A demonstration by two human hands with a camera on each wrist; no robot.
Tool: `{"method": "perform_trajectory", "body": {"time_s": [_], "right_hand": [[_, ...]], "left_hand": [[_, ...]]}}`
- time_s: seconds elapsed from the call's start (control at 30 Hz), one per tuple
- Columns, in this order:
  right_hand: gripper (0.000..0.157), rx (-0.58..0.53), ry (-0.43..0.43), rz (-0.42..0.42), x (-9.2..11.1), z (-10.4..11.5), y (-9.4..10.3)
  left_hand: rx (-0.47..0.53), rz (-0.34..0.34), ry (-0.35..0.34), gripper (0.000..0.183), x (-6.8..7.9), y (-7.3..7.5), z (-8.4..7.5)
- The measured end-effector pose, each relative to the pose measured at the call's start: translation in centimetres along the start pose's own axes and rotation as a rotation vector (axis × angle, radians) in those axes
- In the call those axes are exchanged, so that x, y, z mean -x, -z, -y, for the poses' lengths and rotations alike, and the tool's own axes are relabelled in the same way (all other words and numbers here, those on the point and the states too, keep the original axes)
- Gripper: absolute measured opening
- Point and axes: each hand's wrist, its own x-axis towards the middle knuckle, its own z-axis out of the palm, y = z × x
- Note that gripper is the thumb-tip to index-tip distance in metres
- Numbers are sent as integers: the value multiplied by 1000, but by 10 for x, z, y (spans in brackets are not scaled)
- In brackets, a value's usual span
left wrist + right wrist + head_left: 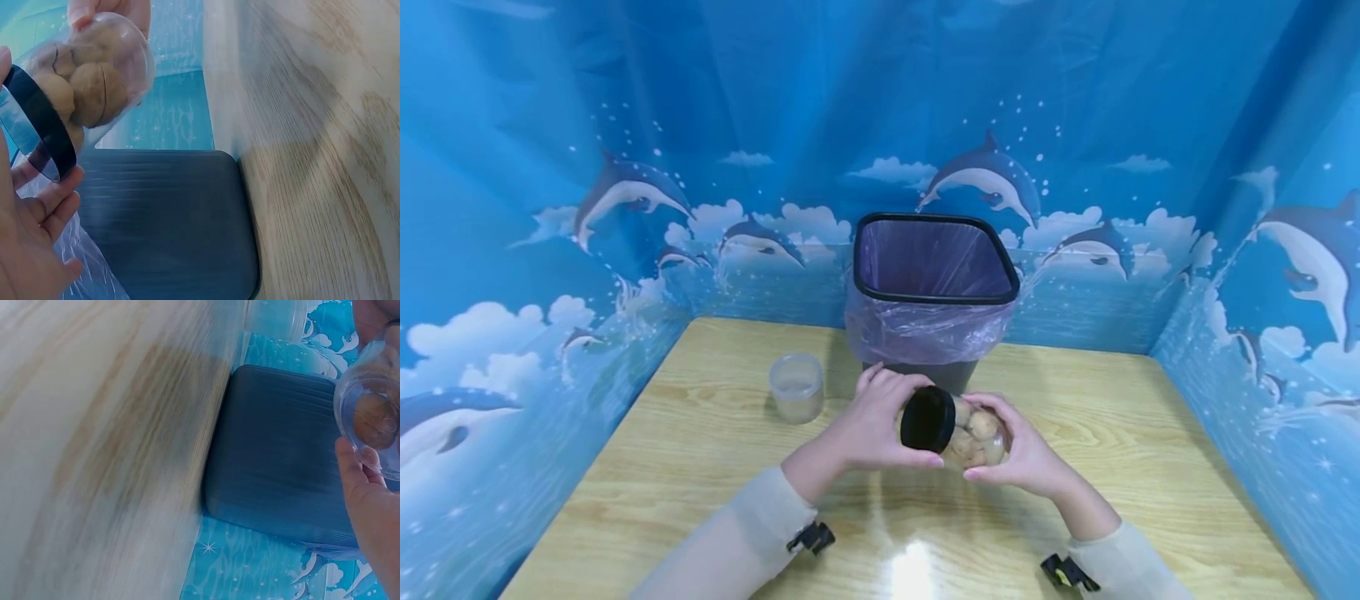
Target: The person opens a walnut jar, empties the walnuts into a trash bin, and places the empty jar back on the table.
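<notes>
Blue dolphin-print backdrop [790, 100], wood-grain table [677, 450]

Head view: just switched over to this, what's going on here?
A person holds a clear jar of round tan pieces tipped sideways above the table. The left hand grips the black lid, which is on the jar, and the right hand grips the other end. A bin lined with a purple bag stands behind the hands, with a clear tub to its left.
</notes>
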Motion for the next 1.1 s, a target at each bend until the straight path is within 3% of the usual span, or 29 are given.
{"method": "perform_trajectory", "body": {"time_s": [0.23, 0.77, 0.9, 1.1], "right_hand": [[85, 36, -10, -42, -2, 16, -3], [87, 33, 22, -68, -2, 9, -4], [89, 50, 25, -78, 0, -2, -2], [90, 37, 35, -81, 0, -11, 2]], "left_hand": [[7, 17, 95, 91, 0, -1, -5], [49, 54, 245, 95, 3, -1, -14], [58, 57, 233, 101, 6, 0, -14], [94, 61, 159, 105, 9, 4, -9]]}}
